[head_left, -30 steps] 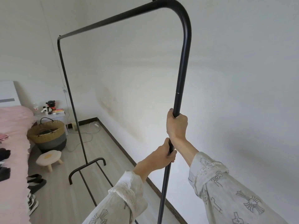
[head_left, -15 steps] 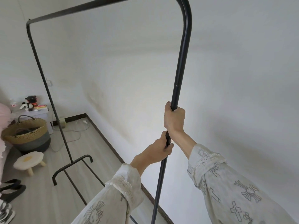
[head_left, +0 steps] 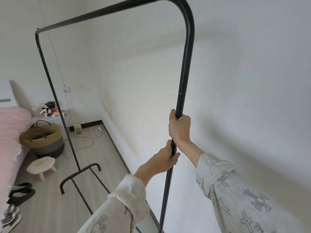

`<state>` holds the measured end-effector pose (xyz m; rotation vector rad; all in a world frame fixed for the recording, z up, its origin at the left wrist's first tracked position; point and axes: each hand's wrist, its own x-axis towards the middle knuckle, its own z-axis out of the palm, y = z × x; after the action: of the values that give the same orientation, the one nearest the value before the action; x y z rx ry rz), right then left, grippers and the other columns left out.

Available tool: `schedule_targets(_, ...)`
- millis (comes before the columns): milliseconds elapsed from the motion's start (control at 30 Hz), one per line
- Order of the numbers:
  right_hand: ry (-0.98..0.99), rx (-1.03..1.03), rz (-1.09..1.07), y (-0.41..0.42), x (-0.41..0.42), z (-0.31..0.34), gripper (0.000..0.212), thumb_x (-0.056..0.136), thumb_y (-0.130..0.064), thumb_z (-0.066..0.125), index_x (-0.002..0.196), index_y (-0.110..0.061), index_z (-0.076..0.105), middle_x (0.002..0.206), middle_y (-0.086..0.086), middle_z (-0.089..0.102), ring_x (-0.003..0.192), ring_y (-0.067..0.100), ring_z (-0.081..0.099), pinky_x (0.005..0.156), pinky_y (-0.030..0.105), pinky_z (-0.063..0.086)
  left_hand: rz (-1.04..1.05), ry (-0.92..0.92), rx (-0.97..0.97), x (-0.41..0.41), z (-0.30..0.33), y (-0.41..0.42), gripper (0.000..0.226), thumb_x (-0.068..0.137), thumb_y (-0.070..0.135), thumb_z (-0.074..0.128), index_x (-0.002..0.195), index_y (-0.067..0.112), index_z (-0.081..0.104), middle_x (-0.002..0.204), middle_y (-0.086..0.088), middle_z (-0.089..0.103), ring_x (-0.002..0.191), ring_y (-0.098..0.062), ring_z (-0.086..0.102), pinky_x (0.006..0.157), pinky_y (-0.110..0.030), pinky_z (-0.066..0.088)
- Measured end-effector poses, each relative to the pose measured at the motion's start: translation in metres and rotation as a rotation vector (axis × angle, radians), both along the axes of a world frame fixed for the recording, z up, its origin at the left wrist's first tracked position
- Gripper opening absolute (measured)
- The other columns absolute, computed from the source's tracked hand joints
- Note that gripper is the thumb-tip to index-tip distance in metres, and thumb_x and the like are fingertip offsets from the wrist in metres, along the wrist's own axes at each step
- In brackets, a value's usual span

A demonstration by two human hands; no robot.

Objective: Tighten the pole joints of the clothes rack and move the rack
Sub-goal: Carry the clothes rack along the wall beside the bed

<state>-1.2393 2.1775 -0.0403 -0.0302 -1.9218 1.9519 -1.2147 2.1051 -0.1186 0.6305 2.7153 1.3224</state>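
A black metal clothes rack stands along the white wall, with a curved top bar, a far upright and a foot bar on the floor. Both hands grip its near upright pole. My right hand is wrapped around the pole just below a joint seam. My left hand holds the thinner lower section right beneath it, the two hands almost touching. The pole's bottom end runs out of the frame.
A woven basket and a small round stool stand left of the rack's far foot. A pink bed fills the left edge, with shoes beside it. Cables and a nightstand sit in the far corner.
The view swung right, then back left, so the bed reappears. Both hands keep the same grip on the pole, right above left.
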Motion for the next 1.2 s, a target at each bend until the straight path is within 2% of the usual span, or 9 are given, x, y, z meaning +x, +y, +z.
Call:
schedule_targets(133, 0.010, -0.005, 0.026, 0.011, -0.012, 0.002, 0.049, 0.087, -0.024, 0.048, 0.046, -0.020, 0.022, 0.029, -0.014, 0.019, 0.036, 0.016, 0.020, 0.041, 0.025, 0.020, 0.038, 0.018, 0.006, -0.011, 0.000, 0.012, 0.022, 0.094, 0.023, 0.040, 0.110, 0.009, 0.035, 0.083, -0.006, 0.062, 0.076, -0.017, 0.061, 0.077, -0.036, 0.052)
schedule_targets(300, 0.007, -0.019, 0.066, 0.021, -0.012, 0.000, 0.048, 0.088, -0.026, 0.048, 0.047, -0.020, 0.023, 0.027, -0.013, 0.020, 0.033, 0.013, 0.020, 0.038, 0.022, 0.020, 0.071, 0.012, 0.084, -0.011, -0.005, 0.025, 0.018, 0.093, 0.014, 0.038, 0.109, 0.006, 0.036, 0.082, -0.012, 0.051, 0.067, -0.011, 0.058, 0.054, -0.008, 0.042)
schedule_targets(400, -0.022, -0.023, 0.249, 0.023, -0.007, 0.001, 0.047, 0.085, -0.024, 0.051, 0.047, -0.020, 0.023, 0.029, -0.013, 0.023, 0.030, 0.012, 0.021, 0.037, 0.020, 0.021, 0.092, 0.021, 0.139, -0.010, -0.011, 0.021, 0.015, 0.091, 0.011, 0.038, 0.106, 0.006, 0.035, 0.073, -0.004, 0.047, 0.063, -0.009, 0.062, 0.062, -0.020, 0.044)
schedule_targets(500, -0.071, 0.037, 0.521, 0.025, -0.004, 0.008, 0.051, 0.083, -0.027, 0.057, 0.042, -0.019, 0.028, 0.033, -0.006, 0.029, 0.032, 0.016, 0.029, 0.038, 0.021, 0.033, 0.160, 0.018, 0.235, -0.006, -0.019, 0.013, 0.012, 0.087, 0.009, 0.039, 0.083, 0.019, 0.034, 0.067, 0.003, 0.040, 0.055, -0.015, 0.054, 0.064, -0.033, 0.047)
schedule_targets(633, -0.048, 0.079, 0.752, 0.022, 0.000, 0.016, 0.048, 0.084, -0.031, 0.058, 0.041, -0.015, 0.043, 0.039, -0.001, 0.045, 0.042, 0.018, 0.046, 0.050, 0.023, 0.048, 0.301, 0.045, 0.342, 0.002, -0.029, 0.015, 0.018, 0.085, 0.020, 0.046, 0.073, 0.025, 0.033, 0.061, 0.006, 0.039, 0.052, -0.014, 0.041, 0.054, -0.027, 0.046)
schedule_targets(733, -0.124, -0.013, 0.863, 0.021, 0.003, 0.018, 0.054, 0.086, -0.034, 0.056, 0.040, -0.017, 0.034, 0.036, -0.003, 0.035, 0.037, 0.016, 0.034, 0.041, 0.021, 0.035, 0.397, 0.029, 0.417, 0.003, -0.030, 0.022, 0.028, 0.087, 0.030, 0.054, 0.072, 0.021, 0.033, 0.052, 0.008, 0.038, 0.045, -0.013, 0.039, 0.044, -0.025, 0.041)
schedule_targets(833, -0.149, -0.023, 0.738, 0.024, 0.008, 0.017, 0.060, 0.086, -0.032, 0.056, 0.040, -0.023, 0.019, 0.033, -0.009, 0.019, 0.034, 0.013, 0.016, 0.039, 0.022, 0.016, 0.402, 0.000, 0.461, 0.004, -0.028, 0.031, 0.028, 0.091, 0.028, 0.052, 0.072, 0.019, 0.033, 0.052, 0.004, 0.035, 0.042, -0.013, 0.035, 0.043, -0.028, 0.035)
schedule_targets(1000, -0.144, -0.112, 0.537, 0.032, 0.019, 0.014, 0.058, 0.085, -0.024, 0.053, 0.039, -0.025, 0.019, 0.031, -0.011, 0.019, 0.030, 0.011, 0.015, 0.036, 0.019, 0.014, 0.365, -0.008, 0.460, 0.008, -0.028, 0.046, 0.024, 0.093, 0.025, 0.049, 0.094, 0.002, 0.041, 0.057, -0.002, 0.033, 0.045, -0.016, 0.034, 0.043, -0.027, 0.034)
schedule_targets(1200, -0.141, -0.124, 0.480, 0.030, 0.026, 0.013, 0.053, 0.086, -0.020, 0.051, 0.044, -0.022, 0.019, 0.031, -0.010, 0.019, 0.029, 0.011, 0.014, 0.034, 0.017, 0.014, 0.340, -0.023, 0.453, 0.013, -0.029, 0.044, 0.019, 0.092, 0.023, 0.048, 0.076, 0.023, 0.038, 0.056, -0.002, 0.034, 0.043, -0.013, 0.034, 0.042, -0.029, 0.033)
